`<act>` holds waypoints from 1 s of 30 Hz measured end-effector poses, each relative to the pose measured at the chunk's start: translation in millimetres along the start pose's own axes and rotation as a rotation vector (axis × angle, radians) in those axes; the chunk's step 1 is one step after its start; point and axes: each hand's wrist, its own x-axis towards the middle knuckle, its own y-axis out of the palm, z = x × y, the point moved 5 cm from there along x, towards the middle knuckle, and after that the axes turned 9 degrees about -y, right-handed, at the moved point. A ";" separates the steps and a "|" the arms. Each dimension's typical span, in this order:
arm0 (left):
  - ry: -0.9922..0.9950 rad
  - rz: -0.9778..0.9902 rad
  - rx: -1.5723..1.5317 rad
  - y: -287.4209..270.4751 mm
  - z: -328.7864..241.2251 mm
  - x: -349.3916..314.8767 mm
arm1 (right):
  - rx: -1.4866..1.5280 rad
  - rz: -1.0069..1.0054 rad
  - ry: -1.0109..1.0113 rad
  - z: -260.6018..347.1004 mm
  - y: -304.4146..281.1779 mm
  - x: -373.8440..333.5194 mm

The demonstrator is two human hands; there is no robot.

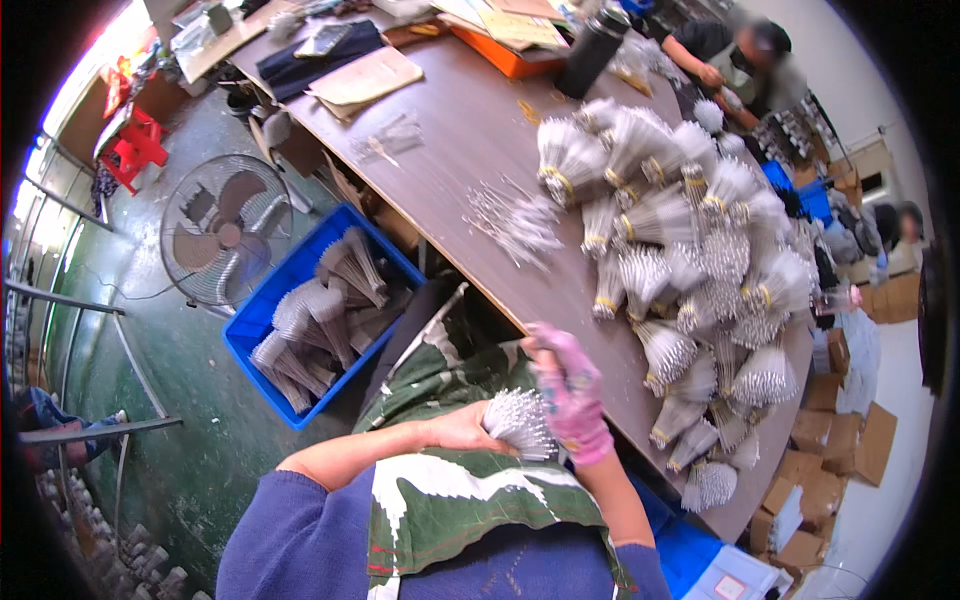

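Observation:
Over my lap, my bare left hand is closed around a bundle of thin white-tipped rods, whose tips fan out. To its right, my right hand wears a pink patterned glove and is raised beside the table's edge. Its fingers are curled in, and whatever they may hold is hidden. Loose rods lie scattered on the brown table ahead of my hands. A large heap of similar bundles, several with yellow bands, covers the table's right part.
A blue crate with more bundles stands at my left. Beyond it is a floor fan. A black bottle, an orange tray and brown folders rest on the far table. Another person sits across at the right.

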 end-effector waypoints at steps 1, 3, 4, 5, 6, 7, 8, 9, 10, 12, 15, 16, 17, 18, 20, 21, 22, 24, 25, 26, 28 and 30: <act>0.062 0.010 -0.028 -2.0 -5.5 0.7 | -0.064 -0.005 -0.117 4.7 -11.5 3.5; 0.115 -0.005 -0.099 -10.4 -14.2 -2.5 | -0.031 -0.084 0.084 2.3 -28.6 -3.5; 0.081 -0.059 -0.124 -13.5 -17.8 -6.7 | 0.123 -0.109 0.180 -11.0 -37.7 -13.4; 0.070 -0.063 -0.151 -16.0 -18.8 -8.2 | 0.201 -0.078 0.249 -22.3 -44.3 -21.3; 0.056 -0.061 -0.176 -17.8 -21.3 -8.8 | 0.211 -0.070 0.230 -21.5 -46.0 -27.3; 0.097 -0.061 -0.212 -18.2 -24.9 -9.9 | 0.168 -0.065 0.317 -24.7 -47.5 -34.8; 0.107 -0.071 -0.204 -21.8 -28.2 -11.7 | 0.122 -0.064 0.405 -28.7 -48.3 -38.8; 0.108 -0.103 -0.149 -26.1 -30.8 -13.0 | 0.125 -0.060 0.394 -28.9 -46.9 -37.7; 0.099 -0.123 -0.107 -26.1 -28.8 -12.2 | 0.146 -0.059 0.446 -29.2 -44.6 -43.0; 0.164 -0.079 -0.152 -31.7 -34.0 -9.6 | 0.159 -0.074 0.515 -33.1 -42.9 -49.0; 0.253 -0.059 -0.156 -34.3 -31.1 -8.7 | 0.177 -0.047 0.527 -33.7 -43.0 -53.8; 0.252 -0.069 -0.159 -36.0 -30.6 -9.4 | 0.187 -0.011 0.487 -27.9 -39.2 -48.7; 0.264 -0.072 -0.154 -38.2 -30.2 -8.8 | 0.193 0.024 0.442 -24.0 -38.5 -44.0; 0.264 -0.073 -0.148 -38.3 -27.0 -7.0 | 0.179 0.007 0.463 -24.0 -45.1 -46.8; 0.205 -0.092 -0.142 -36.6 -33.5 -10.4 | 0.172 0.168 0.476 -25.5 -45.8 -47.5; 0.189 -0.082 -0.147 -33.9 -34.6 -10.5 | 0.166 0.159 0.488 -25.0 -50.7 -47.6; 0.183 -0.075 -0.152 -32.9 -35.6 -11.7 | 0.165 0.180 0.556 -25.0 -52.5 -49.0; 0.145 -0.112 -0.054 -32.9 -35.2 -12.2 | 0.166 0.226 0.688 -23.4 -56.5 -50.9; 0.164 -0.116 -0.052 -32.8 -33.5 -10.8 | 0.161 0.243 0.729 -22.6 -59.2 -51.5; 0.161 -0.113 -0.055 -32.1 -33.8 -11.1 | 0.161 0.241 0.734 -21.4 -61.4 -50.9; 0.132 -0.110 -0.054 -30.7 -34.8 -12.6 | 0.018 0.368 0.597 -14.7 -61.7 -44.9; 0.127 -0.104 -0.078 -30.3 -31.1 -11.3 | -0.050 0.395 0.554 -6.5 -62.0 -37.5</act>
